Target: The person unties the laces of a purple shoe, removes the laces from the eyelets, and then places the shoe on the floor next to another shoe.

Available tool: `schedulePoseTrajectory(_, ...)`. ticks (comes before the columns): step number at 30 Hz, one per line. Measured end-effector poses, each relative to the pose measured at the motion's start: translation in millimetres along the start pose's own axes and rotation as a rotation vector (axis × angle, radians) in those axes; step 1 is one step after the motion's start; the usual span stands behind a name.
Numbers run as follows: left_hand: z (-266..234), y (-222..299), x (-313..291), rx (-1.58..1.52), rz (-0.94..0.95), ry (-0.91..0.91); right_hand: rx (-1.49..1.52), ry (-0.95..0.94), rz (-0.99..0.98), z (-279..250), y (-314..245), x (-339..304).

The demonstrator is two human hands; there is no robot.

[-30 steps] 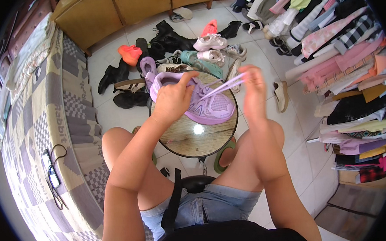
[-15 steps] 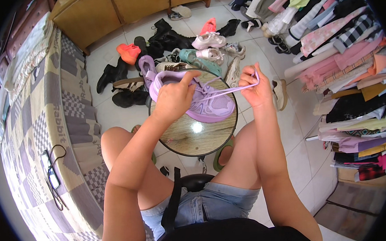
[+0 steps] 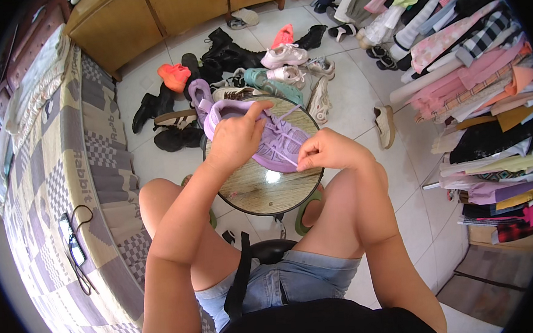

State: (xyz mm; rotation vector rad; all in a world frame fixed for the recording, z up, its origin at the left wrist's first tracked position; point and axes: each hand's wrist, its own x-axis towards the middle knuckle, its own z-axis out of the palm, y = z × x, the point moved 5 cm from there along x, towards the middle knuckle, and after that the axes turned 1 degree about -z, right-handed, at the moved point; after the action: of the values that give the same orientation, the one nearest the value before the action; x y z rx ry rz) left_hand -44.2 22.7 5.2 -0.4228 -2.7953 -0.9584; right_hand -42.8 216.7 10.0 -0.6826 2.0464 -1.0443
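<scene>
A lavender sneaker (image 3: 282, 144) rests on a small round wood-top stool (image 3: 250, 195) between my knees, its toe pointing right. My left hand (image 3: 239, 134) lies over the sneaker's collar and tongue, gripping it there with the index finger reaching toward the laces. Over the toe, my right hand (image 3: 325, 150) pinches a lavender shoelace (image 3: 287, 157) between thumb and fingers. That lace runs from the eyelets down across the front of the shoe. Another lavender shoe (image 3: 200, 96) stands on the floor just beyond the stool.
Beyond the stool lies a heap of footwear, with black boots (image 3: 226, 50), an orange shoe (image 3: 174, 77) and a pale pink sneaker (image 3: 284, 55). A beige shoe (image 3: 385, 127) lies to the right. Hanging clothes (image 3: 475, 92) line the right side; a patterned bed (image 3: 66, 179) with a phone (image 3: 74, 239) is left.
My right hand has come down and left from beside the shoe to its toe, still pinching the lace. The lace, stretched out rightward before, now crosses the toe. My left hand stays put.
</scene>
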Motion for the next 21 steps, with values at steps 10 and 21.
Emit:
schedulePoseTrajectory(10,0,1,1,0.000,0.010,0.033,0.387,0.160,-0.338,-18,3,-4)
schedulePoseTrajectory(21,-1,-1,0,-0.073,-0.040,0.072,0.076,0.459,-0.394,20,-18,34)
